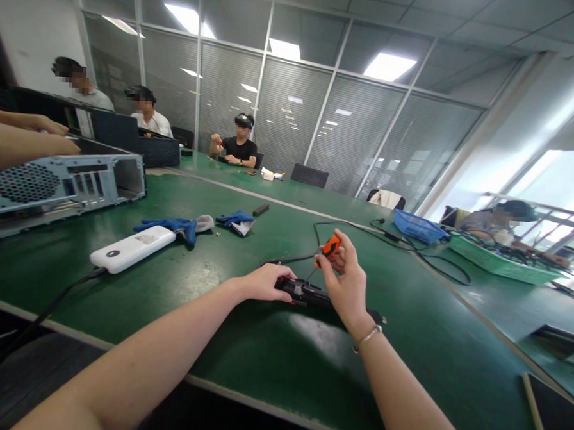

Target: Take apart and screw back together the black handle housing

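On the green table lies a long black device [311, 295], its kind unclear, with a cable at its far side. My left hand [267, 282] grips its left end, thumb on the near side and fingers behind. Above it, my right hand [348, 276] is closed around the orange and black handle of a screwdriver [332, 244]. The thin shaft slants down to the middle of the device; whether the tip sits in a screw is too small to tell. My right forearm partly covers the device's right end.
At left stand a white power bank [134, 249], blue gloves [175, 225] and an open metal computer case [62, 187] with another person's arms over it. Blue [418, 227] and green baskets [501, 261], black cables and a phone [556, 409] lie right. Several people sit around.
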Tool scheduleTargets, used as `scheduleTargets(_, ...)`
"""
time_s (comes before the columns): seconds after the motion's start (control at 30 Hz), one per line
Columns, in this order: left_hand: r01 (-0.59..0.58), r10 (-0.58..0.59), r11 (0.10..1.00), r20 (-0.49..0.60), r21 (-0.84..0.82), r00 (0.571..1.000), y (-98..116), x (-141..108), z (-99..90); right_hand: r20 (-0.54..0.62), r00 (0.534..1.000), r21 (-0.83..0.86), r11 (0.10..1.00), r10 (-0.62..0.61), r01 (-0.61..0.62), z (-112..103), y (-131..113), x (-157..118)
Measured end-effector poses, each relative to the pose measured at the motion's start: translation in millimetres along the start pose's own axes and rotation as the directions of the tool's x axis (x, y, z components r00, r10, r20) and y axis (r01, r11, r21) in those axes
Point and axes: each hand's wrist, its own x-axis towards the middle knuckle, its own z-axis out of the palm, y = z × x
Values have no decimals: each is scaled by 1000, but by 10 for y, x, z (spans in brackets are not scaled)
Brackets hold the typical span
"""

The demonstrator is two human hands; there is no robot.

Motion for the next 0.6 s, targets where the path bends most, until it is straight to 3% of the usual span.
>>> scheduleTargets(0.23,0,0,1000,-4,-8,1000,2,-5,-4,-71,994,-162,984,-81,69,11,16,-10)
scheduleTargets(0.43,-9,9,1000,-1,0,1000,-21,0,4,-2,999,-21,999,-34,34,16,2,-18)
scheduleTargets(0.6,-5,5,1000,-10,2,1000,-23,1,7,-50,994,-178,980,-97,87,5,21,-16)
